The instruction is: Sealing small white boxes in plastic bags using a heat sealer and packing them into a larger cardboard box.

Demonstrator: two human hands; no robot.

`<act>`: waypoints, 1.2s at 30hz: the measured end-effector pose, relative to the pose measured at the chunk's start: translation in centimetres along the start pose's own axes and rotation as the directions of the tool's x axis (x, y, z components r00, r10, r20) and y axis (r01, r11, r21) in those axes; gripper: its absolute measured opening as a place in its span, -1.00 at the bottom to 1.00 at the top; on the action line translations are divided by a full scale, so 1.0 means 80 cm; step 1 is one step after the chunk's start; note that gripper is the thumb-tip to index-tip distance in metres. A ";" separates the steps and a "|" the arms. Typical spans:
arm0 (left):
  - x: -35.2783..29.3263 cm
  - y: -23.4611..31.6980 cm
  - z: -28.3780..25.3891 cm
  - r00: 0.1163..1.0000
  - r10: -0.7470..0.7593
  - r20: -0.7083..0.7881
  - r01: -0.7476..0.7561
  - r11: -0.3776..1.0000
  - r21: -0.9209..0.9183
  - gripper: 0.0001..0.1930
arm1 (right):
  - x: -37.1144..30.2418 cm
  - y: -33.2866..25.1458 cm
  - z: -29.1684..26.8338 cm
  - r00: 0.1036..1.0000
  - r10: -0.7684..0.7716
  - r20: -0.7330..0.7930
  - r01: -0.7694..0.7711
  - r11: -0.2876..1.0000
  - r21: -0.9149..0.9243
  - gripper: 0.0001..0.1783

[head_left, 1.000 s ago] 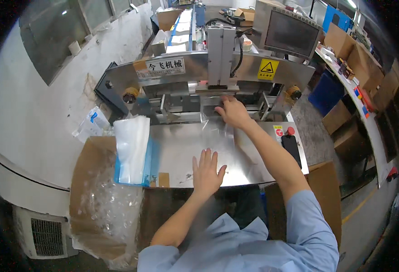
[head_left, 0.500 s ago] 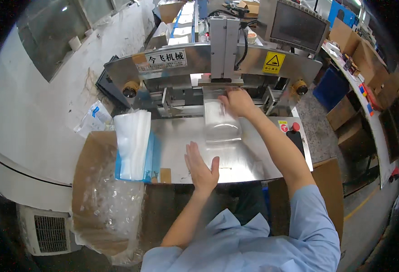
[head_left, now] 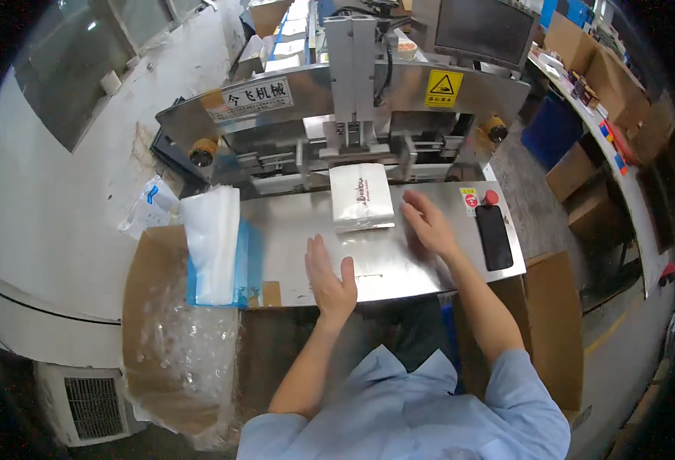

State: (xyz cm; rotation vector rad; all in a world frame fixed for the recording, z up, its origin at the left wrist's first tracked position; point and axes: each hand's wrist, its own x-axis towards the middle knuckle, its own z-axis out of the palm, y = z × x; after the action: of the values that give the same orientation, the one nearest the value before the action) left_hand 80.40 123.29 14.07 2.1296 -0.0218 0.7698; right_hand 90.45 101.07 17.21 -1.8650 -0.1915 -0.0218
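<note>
A white packet (head_left: 361,201) with reddish print lies at the middle of the machine's steel worktable (head_left: 299,268), its far end close to the pressing head. My right hand (head_left: 431,224) is just right of the packet and apart from it, with the fingers stretched out and nothing in them. Over the table's front edge is my left hand (head_left: 330,282), spread with the thumb out and holding nothing. A stack of clear plastic bags (head_left: 213,245) sits upright in a blue box (head_left: 251,264) left of that hand.
The machine's metal column (head_left: 350,77) and crossbar stand behind the packet. A black phone (head_left: 494,238) and a red button (head_left: 492,198) are at the right. A cardboard box (head_left: 157,276) holding crumpled clear plastic sits at lower left, another carton (head_left: 554,322) at lower right.
My right hand has left the clear bag under the pressing head and drawn back toward me. The white packet now shows where the clear bag was. The side clamps have moved inward.
</note>
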 end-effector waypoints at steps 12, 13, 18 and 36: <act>0.089 0.005 0.024 0.921 -0.344 0.182 0.389 0.828 -0.403 -0.41 | 0.033 0.006 0.027 0.989 0.099 -0.106 -0.102 0.995 -0.022 -0.36; 0.105 -0.034 0.040 0.912 -0.361 0.193 0.409 0.827 -0.386 -0.38 | 0.044 0.000 0.044 0.987 0.126 -0.103 -0.134 0.988 -0.074 -0.37; 0.147 -0.045 0.069 0.805 -0.514 0.296 0.591 0.738 -0.327 -0.32 | 0.047 -0.018 0.063 0.987 0.132 0.093 -0.158 0.913 0.377 -0.40; 0.155 0.020 0.073 0.637 -0.471 0.610 0.750 0.562 -0.350 -0.69 | -0.084 -0.033 -0.091 0.907 0.070 0.414 -0.174 0.960 0.218 -0.12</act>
State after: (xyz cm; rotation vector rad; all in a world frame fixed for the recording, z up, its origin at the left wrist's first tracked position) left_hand 93.02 121.07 19.14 1.4819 0.2345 -0.1951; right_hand 84.02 94.11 21.12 -1.6056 -0.3447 0.4610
